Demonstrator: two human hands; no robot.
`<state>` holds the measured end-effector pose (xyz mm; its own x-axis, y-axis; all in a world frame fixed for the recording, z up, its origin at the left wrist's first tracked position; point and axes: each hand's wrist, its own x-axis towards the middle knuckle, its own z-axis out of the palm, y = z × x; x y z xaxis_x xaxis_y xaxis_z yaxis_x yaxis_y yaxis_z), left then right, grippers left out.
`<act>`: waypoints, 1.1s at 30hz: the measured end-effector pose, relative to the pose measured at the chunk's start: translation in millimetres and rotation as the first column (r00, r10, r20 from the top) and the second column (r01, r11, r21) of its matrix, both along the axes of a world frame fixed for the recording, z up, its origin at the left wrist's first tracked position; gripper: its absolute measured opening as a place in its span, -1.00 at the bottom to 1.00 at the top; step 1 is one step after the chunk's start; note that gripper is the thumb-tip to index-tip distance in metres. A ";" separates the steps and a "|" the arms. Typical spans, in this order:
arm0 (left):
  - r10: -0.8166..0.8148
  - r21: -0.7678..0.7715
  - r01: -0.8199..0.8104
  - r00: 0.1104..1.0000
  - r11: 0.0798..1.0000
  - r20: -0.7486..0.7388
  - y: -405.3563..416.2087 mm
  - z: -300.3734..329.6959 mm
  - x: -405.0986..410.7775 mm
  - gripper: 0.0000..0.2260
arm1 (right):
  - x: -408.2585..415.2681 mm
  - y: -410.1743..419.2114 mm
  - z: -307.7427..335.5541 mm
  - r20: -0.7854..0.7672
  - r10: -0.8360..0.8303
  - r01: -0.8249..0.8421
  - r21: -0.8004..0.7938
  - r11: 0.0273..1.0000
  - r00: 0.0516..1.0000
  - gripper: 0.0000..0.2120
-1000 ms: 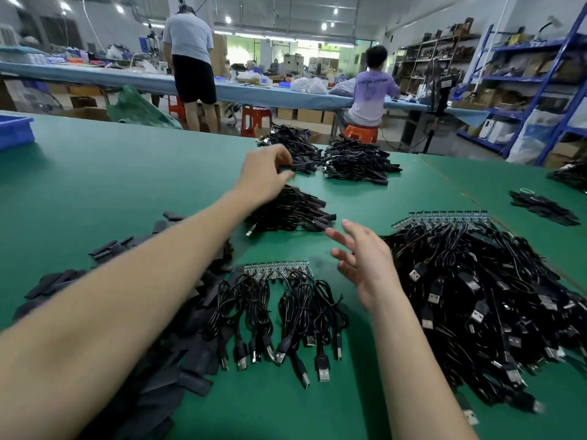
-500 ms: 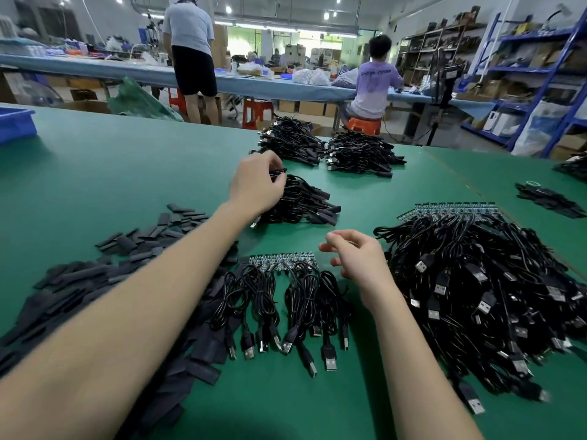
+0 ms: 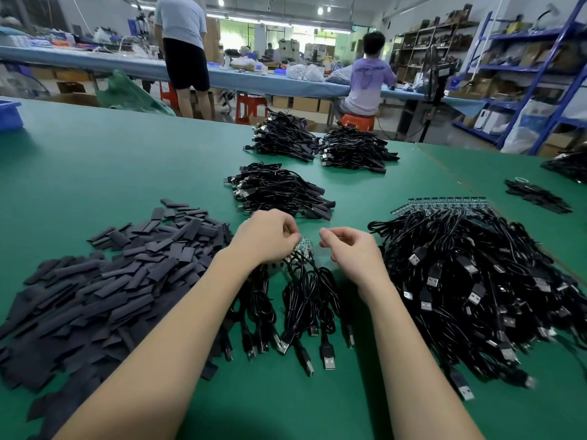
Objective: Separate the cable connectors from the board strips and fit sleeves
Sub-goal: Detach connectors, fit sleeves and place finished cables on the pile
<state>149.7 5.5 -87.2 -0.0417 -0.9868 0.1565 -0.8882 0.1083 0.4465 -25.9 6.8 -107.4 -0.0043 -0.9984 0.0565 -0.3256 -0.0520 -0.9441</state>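
Left hand grips board strip; right hand beside.

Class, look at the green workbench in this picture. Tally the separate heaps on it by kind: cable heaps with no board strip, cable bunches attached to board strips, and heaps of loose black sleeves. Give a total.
Cable heaps with no board strip: 3
Cable bunches on board strips: 2
Loose sleeve heaps: 2
Total: 7
A dark heap at the far right edge is too cropped to classify.
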 end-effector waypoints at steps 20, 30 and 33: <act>-0.411 -0.253 0.332 0.811 0.909 -0.417 15.5 20.7 12.1 -0.94 | -8.7 5.8 17.6 0.334 0.238 -0.252 0.000 0.968 0.912 -0.90; -0.414 -0.176 0.381 0.746 0.908 -0.521 18.1 23.6 15.0 -0.92 | -16.4 1.8 19.1 0.491 0.048 -0.105 0.088 0.991 0.870 -0.84; -0.384 -0.127 0.372 0.783 0.919 -0.489 16.6 21.2 14.6 -0.92 | -12.1 -2.6 17.3 0.366 -0.111 0.145 -0.068 0.987 0.924 -0.86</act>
